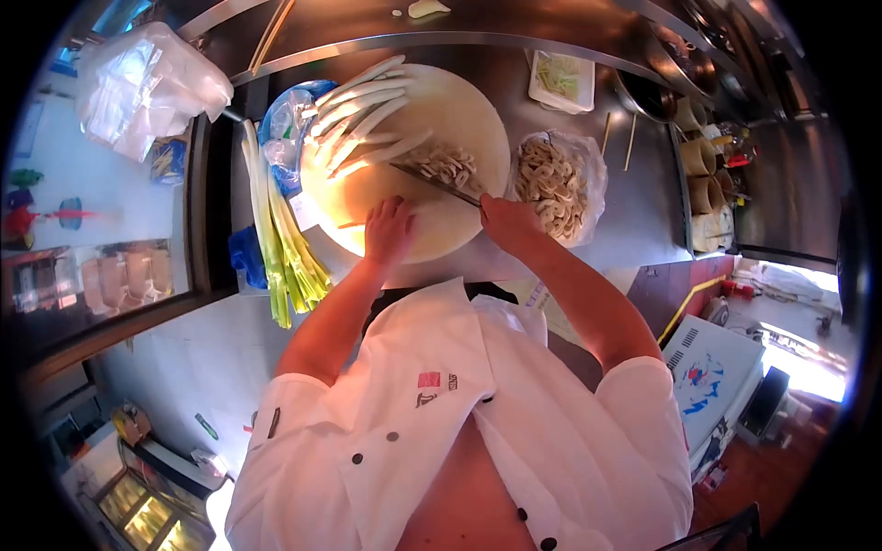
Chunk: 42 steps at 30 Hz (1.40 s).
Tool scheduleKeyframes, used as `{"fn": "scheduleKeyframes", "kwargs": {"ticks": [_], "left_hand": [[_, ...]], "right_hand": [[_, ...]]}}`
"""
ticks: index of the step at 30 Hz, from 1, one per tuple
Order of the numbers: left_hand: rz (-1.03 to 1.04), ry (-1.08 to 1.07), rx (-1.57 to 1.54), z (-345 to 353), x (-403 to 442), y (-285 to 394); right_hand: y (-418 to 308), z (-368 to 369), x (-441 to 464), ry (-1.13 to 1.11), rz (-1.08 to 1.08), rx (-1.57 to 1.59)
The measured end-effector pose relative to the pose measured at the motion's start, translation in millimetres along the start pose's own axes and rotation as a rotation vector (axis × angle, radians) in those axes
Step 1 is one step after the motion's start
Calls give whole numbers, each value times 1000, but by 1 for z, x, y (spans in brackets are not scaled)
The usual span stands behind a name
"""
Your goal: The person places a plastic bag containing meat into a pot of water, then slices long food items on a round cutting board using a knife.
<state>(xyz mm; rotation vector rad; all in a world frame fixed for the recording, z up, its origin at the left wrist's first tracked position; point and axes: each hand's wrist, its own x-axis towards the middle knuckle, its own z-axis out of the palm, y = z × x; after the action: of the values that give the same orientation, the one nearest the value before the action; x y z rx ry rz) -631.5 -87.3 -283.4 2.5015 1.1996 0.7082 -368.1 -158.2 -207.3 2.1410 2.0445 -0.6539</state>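
Here the right hand has its fingers wrapped round the handle of the knife, the thin blade lying beside the cut pieces on the round board. The left hand rests on the near side, fingers slightly spread, nothing seen in them, clear of the edge, probably for safety. White stalks lie across the far left, seemingly to leave cutting room; a bag of slices sits just beside, handily close.
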Motion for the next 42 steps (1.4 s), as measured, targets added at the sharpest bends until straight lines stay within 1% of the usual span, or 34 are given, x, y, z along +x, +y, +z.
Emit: {"fn": "scheduleKeyframes", "kwargs": {"ticks": [2,5,8,11,14,16,19,23,24,26,27,29,32,35,39,41,42], "left_hand": [[-2,18,24,0,0,5],[19,60,3,2,-2,15],[11,108,-19,5,-3,17],[76,116,11,10,-3,15],[100,92,4,12,-10,10],[160,124,41,14,-8,7],[168,140,62,24,-12,-2],[143,84,64,26,-14,-3],[154,87,72,24,-13,-2],[170,82,79,22,-11,-1],[159,78,60,21,-11,0],[156,67,38,21,-10,2],[142,47,29,21,-7,3],[133,15,61,21,-12,0],[128,40,41,19,-14,3],[112,34,44,23,-18,1],[138,75,36,25,-18,0]], "right_hand": [[0,-15,-1,-42,-3,111],[7,-16,-5,10,-80,141],[0,-27,-21,-2,-69,174],[-7,-35,-33,-21,-65,121],[-8,-28,-40,-54,-76,160],[-9,-18,-45,-42,-94,145],[-7,-18,-44,-46,-124,118],[-7,-42,-51,-105,-142,59],[-3,-41,-51,-107,-135,60],[3,-36,-51,-67,-191,73],[1,-34,-47,-68,-183,82],[-8,-34,-29,-210,-155,80],[-19,-12,-3,-175,-178,128],[-22,-8,7,-123,-206,150],[-18,-48,-22,-161,-178,151],[-14,-66,-42,-270,-160,97],[-11,-65,-47,-271,-163,97]]}}
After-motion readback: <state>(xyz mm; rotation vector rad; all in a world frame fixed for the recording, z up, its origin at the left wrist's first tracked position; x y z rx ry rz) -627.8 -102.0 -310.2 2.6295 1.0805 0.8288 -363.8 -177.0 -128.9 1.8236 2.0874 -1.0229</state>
